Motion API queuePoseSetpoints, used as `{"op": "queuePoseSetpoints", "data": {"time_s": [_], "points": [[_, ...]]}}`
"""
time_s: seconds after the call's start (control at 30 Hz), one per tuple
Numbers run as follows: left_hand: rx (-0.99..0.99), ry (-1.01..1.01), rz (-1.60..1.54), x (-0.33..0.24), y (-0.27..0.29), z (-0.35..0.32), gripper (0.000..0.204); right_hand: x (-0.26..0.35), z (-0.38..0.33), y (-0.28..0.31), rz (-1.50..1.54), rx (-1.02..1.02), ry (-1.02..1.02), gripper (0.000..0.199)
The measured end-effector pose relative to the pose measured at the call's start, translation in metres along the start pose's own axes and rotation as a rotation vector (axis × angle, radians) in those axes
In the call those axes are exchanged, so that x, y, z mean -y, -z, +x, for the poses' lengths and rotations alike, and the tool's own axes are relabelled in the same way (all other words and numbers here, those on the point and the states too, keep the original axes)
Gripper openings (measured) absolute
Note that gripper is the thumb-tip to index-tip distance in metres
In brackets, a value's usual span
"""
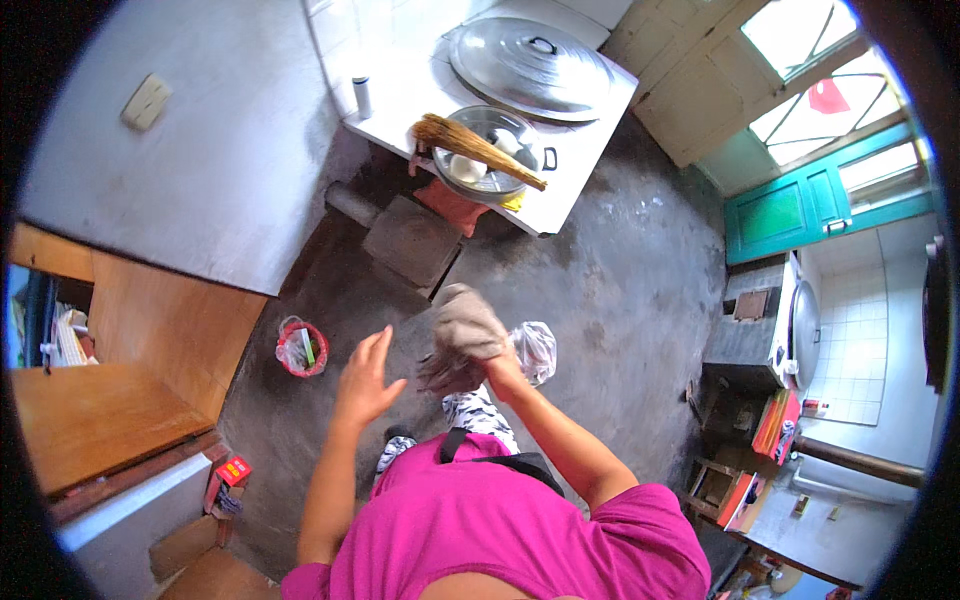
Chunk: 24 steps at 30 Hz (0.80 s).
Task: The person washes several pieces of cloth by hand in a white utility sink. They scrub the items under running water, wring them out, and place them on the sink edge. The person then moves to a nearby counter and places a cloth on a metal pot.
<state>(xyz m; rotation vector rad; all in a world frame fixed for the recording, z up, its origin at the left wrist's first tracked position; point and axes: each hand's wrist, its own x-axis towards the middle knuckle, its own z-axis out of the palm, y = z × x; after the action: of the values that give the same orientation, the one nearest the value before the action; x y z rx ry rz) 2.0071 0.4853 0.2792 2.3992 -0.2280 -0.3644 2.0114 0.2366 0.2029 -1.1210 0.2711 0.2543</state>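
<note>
My right hand (505, 371) grips a crumpled grey-brown cloth (468, 328), which hangs in front of my body above the floor. To its left, my left hand (370, 382) is raised with fingers stretched apart and nothing in it. A whitish plastic bag (534, 352) shows just beyond my right hand. On the white tiled stove top (572, 165) ahead, a straw whisk brush (480, 152) lies across a round metal pan (490, 117) with white bowls (467, 168) in it.
A large metal lid (530, 62) covers the back of the stove top. Below it juts a dark block (412, 242). A red lined basket (318, 345) stands on the floor at left, near a wooden cabinet (170, 330). A green door (785, 215) and second stove (745, 320) are at right.
</note>
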Motion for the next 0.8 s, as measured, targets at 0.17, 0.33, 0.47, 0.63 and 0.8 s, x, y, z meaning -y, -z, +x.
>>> {"op": "queuePoseSetpoints", "data": {"time_s": [0.17, 0.33, 0.47, 0.63, 0.8], "points": [[0.053, 0.408, -0.385, 0.074, -0.013, -0.004, 0.054, 0.054, 0.101, 0.114, 0.111, -0.288, 0.142, 0.052], [0.147, 0.525, -0.044, 0.058, -0.019, -0.019, 0.043, 0.067, 0.232, 0.227, -0.232, -0.606, 0.34, 0.063], [0.151, 0.637, -0.127, 0.043, -0.027, -0.027, 0.043, 0.052, 0.327, 0.266, -0.306, -0.906, 0.035, 0.082], [0.182, 0.688, -0.14, 0.021, -0.027, -0.027, 0.044, -0.004, 0.368, 0.288, -0.726, -0.537, -0.501, 0.08], [0.071, 0.648, -0.154, 0.004, -0.017, -0.016, 0.043, -0.006, 0.356, 0.292, -1.198, -0.696, -0.187, 0.071]]}}
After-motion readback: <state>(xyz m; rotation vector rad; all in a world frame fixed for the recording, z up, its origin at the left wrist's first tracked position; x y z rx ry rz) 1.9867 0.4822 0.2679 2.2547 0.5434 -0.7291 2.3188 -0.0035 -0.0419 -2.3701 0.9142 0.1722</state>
